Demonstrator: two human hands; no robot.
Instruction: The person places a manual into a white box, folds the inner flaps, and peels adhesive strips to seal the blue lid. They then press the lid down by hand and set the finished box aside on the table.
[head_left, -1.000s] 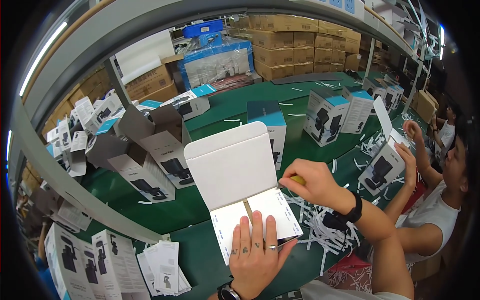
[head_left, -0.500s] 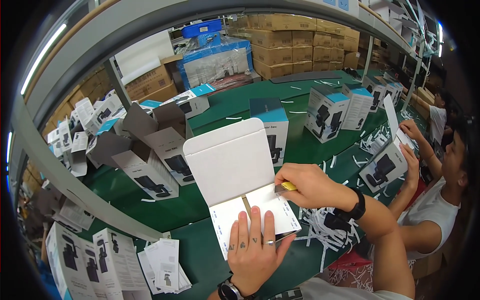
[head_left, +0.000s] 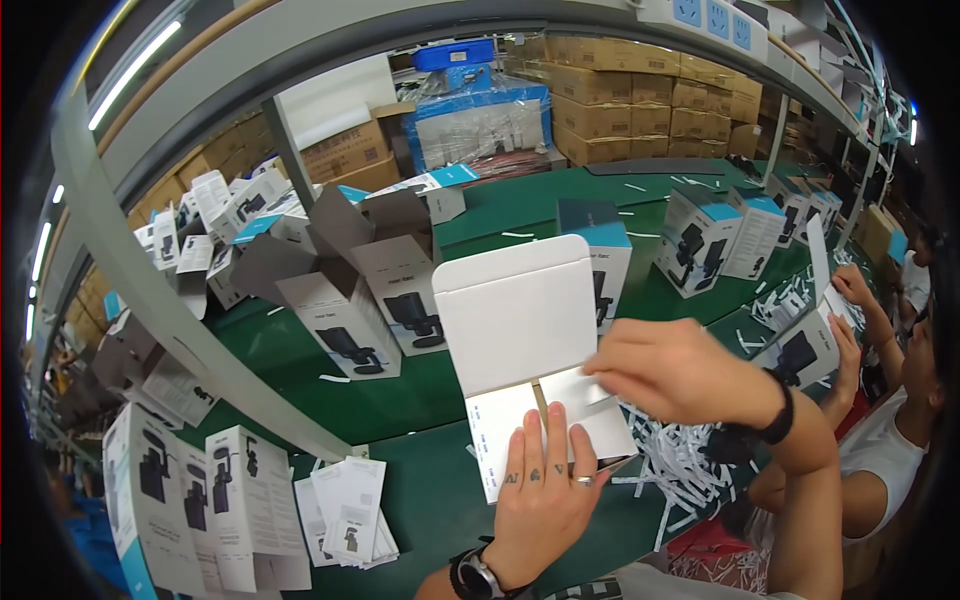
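Note:
A white-flapped carton [head_left: 515, 315] stands before me with its tall lid flap raised and two shorter flaps folded inward, a narrow gap between them. My left hand [head_left: 545, 505] lies across the short flaps, its fingers stretched out and pressing them down. Over the right flap, my right hand [head_left: 680, 370] is closed in a pinch, somewhat blurred. At its fingertips shows a white strip [head_left: 597, 393], lifted off that flap's edge. A strip with blue print [head_left: 483, 450] runs along the left flap. What is inside the carton is hidden.
Peeled white strips [head_left: 675, 470] are heaped right of the carton. Leaflets [head_left: 352, 515] and printed boxes [head_left: 250, 510] stand at left. Open boxes [head_left: 345, 320] and closed boxes [head_left: 695, 240] line the green bench. A co-worker's hand [head_left: 850, 285] handles another box at right.
My right hand has shifted along the right flap and a white strip now lifts there. The yellow object in its fingers no longer shows. The whole view has swung left.

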